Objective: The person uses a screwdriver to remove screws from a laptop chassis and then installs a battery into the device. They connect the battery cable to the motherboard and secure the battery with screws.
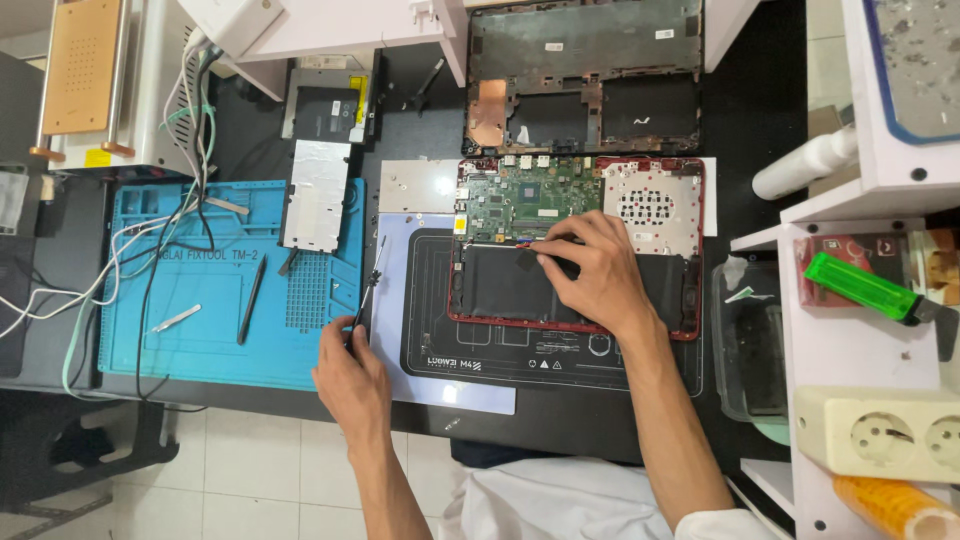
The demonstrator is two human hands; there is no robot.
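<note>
An opened red laptop (690, 300) lies bottom-up on a black work mat (430, 340), showing its green circuit board (520, 195) and flat black battery (500, 285). My right hand (590, 270) rests on the battery's upper edge, fingertips pinching at a small connector beside the board. My left hand (350, 375) sits at the mat's left edge and grips a thin black screwdriver (370, 280) that points away from me.
A blue silicone mat (200, 330) on the left carries a silver drive (317, 195), a black stylus (250, 300), tweezers and cables. The laptop's removed bottom cover (585, 75) lies behind. White shelves at right hold a green lighter (860, 287) and a power strip (880, 435).
</note>
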